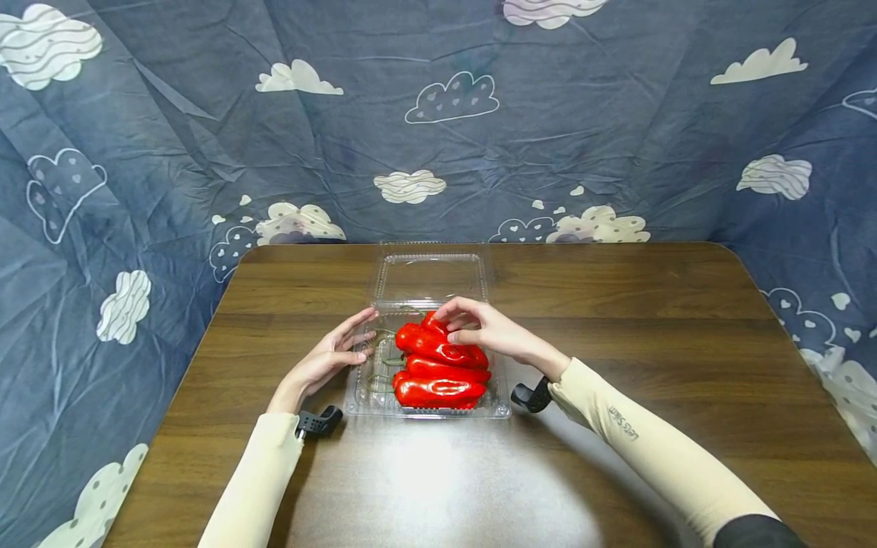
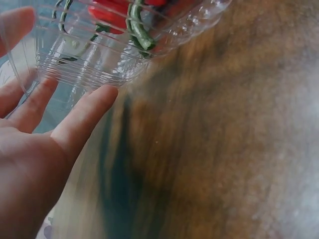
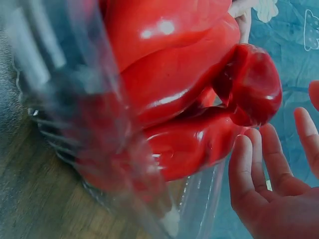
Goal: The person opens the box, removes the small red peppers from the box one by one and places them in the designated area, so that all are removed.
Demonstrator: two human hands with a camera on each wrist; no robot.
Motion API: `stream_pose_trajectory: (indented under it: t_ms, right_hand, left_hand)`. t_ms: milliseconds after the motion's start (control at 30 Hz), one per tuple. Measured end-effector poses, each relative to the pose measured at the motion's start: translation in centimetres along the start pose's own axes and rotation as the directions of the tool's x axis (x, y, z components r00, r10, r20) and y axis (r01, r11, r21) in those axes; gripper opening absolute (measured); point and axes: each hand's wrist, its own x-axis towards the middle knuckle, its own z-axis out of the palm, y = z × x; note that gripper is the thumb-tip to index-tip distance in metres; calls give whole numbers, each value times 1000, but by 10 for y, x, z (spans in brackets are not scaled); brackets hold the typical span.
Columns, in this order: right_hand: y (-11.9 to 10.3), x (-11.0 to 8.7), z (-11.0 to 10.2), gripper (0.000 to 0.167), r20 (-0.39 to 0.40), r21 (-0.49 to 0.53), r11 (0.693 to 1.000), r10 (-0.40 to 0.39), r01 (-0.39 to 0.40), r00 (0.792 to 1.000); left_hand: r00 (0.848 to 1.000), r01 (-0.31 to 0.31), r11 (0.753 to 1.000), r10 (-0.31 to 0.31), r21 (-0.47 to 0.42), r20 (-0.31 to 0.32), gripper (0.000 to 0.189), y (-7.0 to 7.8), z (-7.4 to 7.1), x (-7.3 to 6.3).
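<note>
Several long red peppers (image 1: 441, 392) lie side by side in a clear plastic clamshell box (image 1: 503, 396), stems to the left. A green stem (image 2: 142, 39) shows through its wall in the left wrist view. At the box's left side, my left hand (image 1: 320, 367) touches the wall with extended, spread fingers. My right hand (image 1: 488, 329) hovers at the far peppers, fingers loosely bent. In the right wrist view its fingertips are beside the end of one red pepper (image 3: 256, 87), gripping nothing; whether they touch it I cannot tell.
The box's hinged lid (image 1: 433, 278) lies folded back toward the far edge of the brown wooden table (image 1: 617, 304). Behind and beside the table hangs a blue cloth (image 1: 438, 152) with white clouds. A black wrist mount (image 1: 530, 397) sits beside the box's right side.
</note>
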Motion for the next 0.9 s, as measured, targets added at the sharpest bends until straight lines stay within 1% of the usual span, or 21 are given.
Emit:
stream_pose_trajectory:
  t_ms: [300, 400, 500, 600, 767, 900]
  right_hand:
    - [-2, 8, 8, 37, 57, -70, 997, -20, 24, 998]
    - [-3, 9, 11, 38, 80, -123, 992, -29, 39, 996]
    - [-5, 9, 13, 39, 91, -195, 980, -27, 45, 995]
    - [-6, 8, 13, 41, 89, -243, 970, -7, 29, 996]
    - [-6, 7, 12, 42, 94, -256, 967, 18, 7, 995]
    - [-4, 7, 9, 41, 96, -266, 964, 15, 11, 995]
  left_hand:
    - [1000, -3, 1000, 3, 0, 10, 77, -1, -1, 0]
    - [1000, 8, 1000, -8, -9, 1, 77, -1, -1, -1]
    - [1000, 16, 1000, -17, -19, -5, 77, -1, 0, -1]
    - [1000, 24, 1000, -24, -19, -9, 78, 0, 1, -1]
    - [1000, 19, 1000, -19, -18, -13, 78, -1, 1, -1]
    - [1000, 12, 1000, -12, -22, -12, 78, -2, 1, -1]
